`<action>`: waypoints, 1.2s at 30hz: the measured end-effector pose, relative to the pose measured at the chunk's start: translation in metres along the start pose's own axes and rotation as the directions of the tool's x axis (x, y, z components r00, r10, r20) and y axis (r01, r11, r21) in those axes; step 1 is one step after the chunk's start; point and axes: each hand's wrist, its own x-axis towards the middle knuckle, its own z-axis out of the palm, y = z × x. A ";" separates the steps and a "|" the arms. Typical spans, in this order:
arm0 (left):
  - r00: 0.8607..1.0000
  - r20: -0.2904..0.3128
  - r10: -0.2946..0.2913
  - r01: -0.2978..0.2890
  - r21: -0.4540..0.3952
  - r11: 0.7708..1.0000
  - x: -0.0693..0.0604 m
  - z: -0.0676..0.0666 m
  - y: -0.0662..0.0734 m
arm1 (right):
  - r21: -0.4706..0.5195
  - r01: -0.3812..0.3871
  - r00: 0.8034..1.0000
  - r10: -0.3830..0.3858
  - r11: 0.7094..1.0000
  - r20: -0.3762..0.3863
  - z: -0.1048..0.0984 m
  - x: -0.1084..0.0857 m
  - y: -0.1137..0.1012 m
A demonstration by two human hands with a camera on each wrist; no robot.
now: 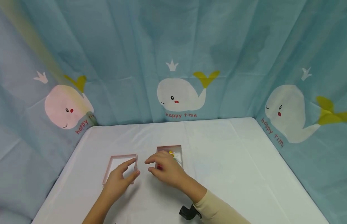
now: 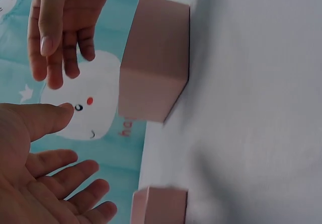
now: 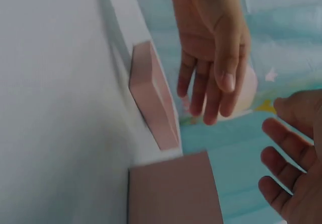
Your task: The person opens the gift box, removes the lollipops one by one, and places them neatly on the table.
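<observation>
My left hand (image 1: 118,180) hovers over the near right part of a shallow pink tray or box lid (image 1: 106,171), thumb and fingers spread apart. My right hand (image 1: 168,169) is above a deeper pink box (image 1: 182,160), covering much of it, with fingers bent a little. Inside that box small yellow pieces (image 1: 171,152) and red pieces (image 1: 159,167) show; their kind is too small to tell. Both hands hold nothing and face each other across a gap. The left wrist view shows the box's pink outer walls (image 2: 156,53); the right wrist view shows the shallow lid's side (image 3: 146,103).
A white cloth covers the table (image 1: 232,174). Blue curtains (image 1: 128,62) printed with whales stand along its back and both sides. A black device (image 1: 188,213) sits at the right sleeve (image 1: 215,208).
</observation>
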 end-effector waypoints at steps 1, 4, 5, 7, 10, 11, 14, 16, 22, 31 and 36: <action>1.000 0.009 -0.002 0.002 -0.026 1.000 0.000 0.006 0.002 | -0.007 0.002 1.000 -0.002 1.000 0.006 -0.003 -0.001 0.003; 1.000 0.027 0.002 0.001 -0.104 0.995 0.003 0.022 0.008 | -0.021 -0.003 1.000 0.004 1.000 0.007 -0.013 -0.002 0.012; 0.999 0.034 0.001 0.004 -0.128 0.992 0.005 0.027 0.010 | -0.031 -0.006 1.000 0.007 0.999 0.003 -0.017 -0.002 0.015; 0.999 0.040 -0.017 0.023 -0.165 0.986 0.007 0.035 0.014 | -0.049 -0.010 1.000 0.010 0.999 -0.007 -0.023 0.000 0.020; 0.997 0.049 -0.051 0.060 -0.192 0.980 0.009 0.044 0.019 | -0.077 -0.018 1.000 0.016 0.997 -0.014 -0.030 0.003 0.029; 0.997 0.049 -0.066 0.074 -0.195 0.978 0.009 0.046 0.020 | -0.088 -0.024 1.000 0.023 0.996 -0.011 -0.033 0.004 0.032; 0.994 0.052 -0.094 0.102 -0.201 0.974 0.010 0.054 0.026 | -0.117 -0.032 0.999 0.033 0.993 0.007 -0.038 0.008 0.043; 0.994 0.048 -0.098 0.106 -0.206 0.973 0.011 0.060 0.029 | -0.145 -0.031 0.999 0.034 0.989 0.021 -0.039 0.011 0.049; 0.997 0.007 -0.080 0.079 -0.240 0.967 0.013 0.074 0.030 | -0.229 -0.029 0.996 0.048 0.973 0.079 -0.035 0.019 0.063; 0.992 -0.108 -0.069 0.040 -0.244 0.969 0.008 0.094 0.027 | -0.327 0.000 0.977 0.070 0.945 0.201 -0.026 0.027 0.083; 0.990 -0.126 -0.067 0.028 -0.289 0.957 0.003 0.101 0.023 | -0.318 -0.007 0.972 0.081 0.948 0.221 -0.015 0.026 0.089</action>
